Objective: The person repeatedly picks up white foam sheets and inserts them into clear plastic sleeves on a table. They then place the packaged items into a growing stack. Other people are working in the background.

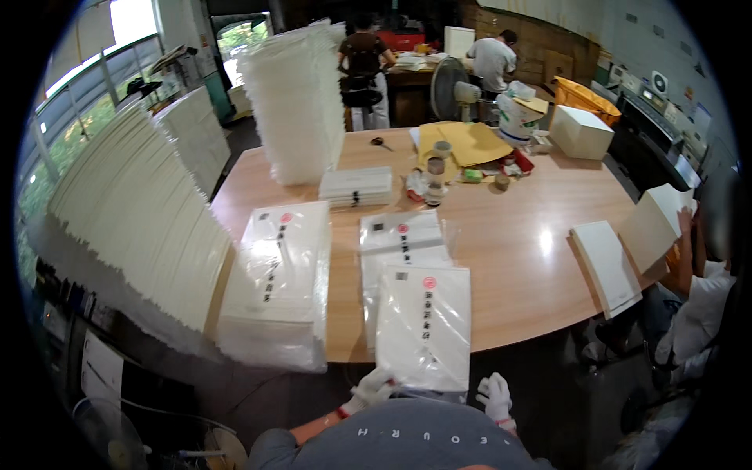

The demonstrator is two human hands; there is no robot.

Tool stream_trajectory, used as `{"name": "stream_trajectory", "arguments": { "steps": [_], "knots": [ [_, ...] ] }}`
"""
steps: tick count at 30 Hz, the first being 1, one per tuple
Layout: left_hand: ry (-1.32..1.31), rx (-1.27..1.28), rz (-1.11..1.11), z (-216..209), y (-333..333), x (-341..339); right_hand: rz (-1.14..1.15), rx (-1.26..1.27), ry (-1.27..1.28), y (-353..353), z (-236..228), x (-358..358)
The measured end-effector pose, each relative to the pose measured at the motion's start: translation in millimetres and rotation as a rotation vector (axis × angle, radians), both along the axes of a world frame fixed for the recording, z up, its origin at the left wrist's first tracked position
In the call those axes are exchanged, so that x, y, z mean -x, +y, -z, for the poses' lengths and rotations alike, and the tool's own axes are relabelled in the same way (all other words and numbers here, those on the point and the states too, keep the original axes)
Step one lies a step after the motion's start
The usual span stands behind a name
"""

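- At the near edge of the table (540, 290), a clear-sleeved white paper packet (424, 329) is laid print side up, its near end reaching past the edge toward the person
- By its near left corner, the left gloved hand (372, 391) is placed with fingers bent inward; whether the sleeve is pinched or only touched cannot be told
- Just off its near right corner, the right gloved hand (494, 397) is held with fingers loosely curled and narrowly parted; nothing is seen in them
- Since the near end appears unsupported, both near corners are best taken together, so that the packet is not twisted or tipped
- Slick film may slide under cloth gloves; a flat, light grip is advised, with the paper edge felt through the film rather than loose plastic pulled
- Beneath its far end, a second sleeved packet (401, 239) is partly covered and should not be dragged along
- To the left, the sleeved packet stack (274, 290) should be cleared by the elbow
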State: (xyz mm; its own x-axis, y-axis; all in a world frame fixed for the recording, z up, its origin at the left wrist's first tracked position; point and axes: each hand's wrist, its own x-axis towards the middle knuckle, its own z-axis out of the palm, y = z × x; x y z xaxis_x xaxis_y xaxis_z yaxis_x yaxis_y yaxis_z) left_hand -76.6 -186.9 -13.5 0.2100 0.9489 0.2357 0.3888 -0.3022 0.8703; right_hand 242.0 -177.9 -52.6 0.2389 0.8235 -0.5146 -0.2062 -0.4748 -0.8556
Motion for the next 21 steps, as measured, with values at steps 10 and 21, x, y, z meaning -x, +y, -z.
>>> {"name": "stream_trajectory", "arguments": {
  "steps": [10,21],
  "knots": [
    [-0.005,-0.550,-1.026,-129.8,-20.0,82.8,-0.573,-0.457,0.541,81.4,-140.6,201.5],
    [-0.596,-0.140,-0.928,-21.4,-48.9,355.0,-1.103,-0.223,0.266,76.5,-85.8,349.7]
  ]
}}
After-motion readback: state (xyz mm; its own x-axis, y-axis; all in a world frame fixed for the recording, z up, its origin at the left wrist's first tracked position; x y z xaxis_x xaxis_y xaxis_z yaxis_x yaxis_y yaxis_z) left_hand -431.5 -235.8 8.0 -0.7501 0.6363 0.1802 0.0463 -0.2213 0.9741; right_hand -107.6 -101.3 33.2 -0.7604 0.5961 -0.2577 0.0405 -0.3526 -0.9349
